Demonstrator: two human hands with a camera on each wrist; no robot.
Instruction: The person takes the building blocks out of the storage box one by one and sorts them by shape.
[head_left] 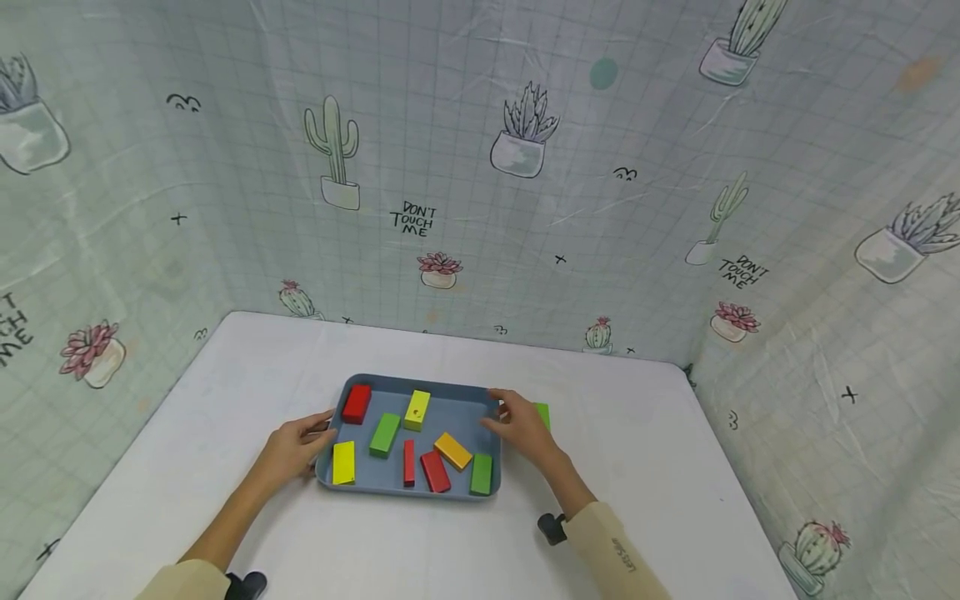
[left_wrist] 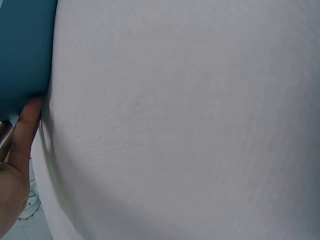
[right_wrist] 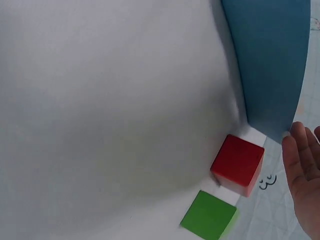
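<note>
A blue-grey rectangular tray [head_left: 457,408] lies on the white table with several red, green, yellow and orange blocks spread in it. At its left side, my left hand [head_left: 294,446] grips the edge; in the left wrist view a fingertip meets the tray's lower outer wall [left_wrist: 27,55]. My right hand [head_left: 523,425] holds the right side near the far corner, thumb and finger reaching over the rim. Outside the tray, close to that hand, stand a green block [right_wrist: 209,215] and a red block [right_wrist: 239,157]; the head view hides the red one behind the hand.
The white table [head_left: 622,433] carries the tray near its middle. Behind it and at both sides hangs a cloth [head_left: 465,167] printed with cacti and pots. Inside the tray, a green block [head_left: 482,473] lies at the near right corner and a red block [head_left: 356,404] at the far left.
</note>
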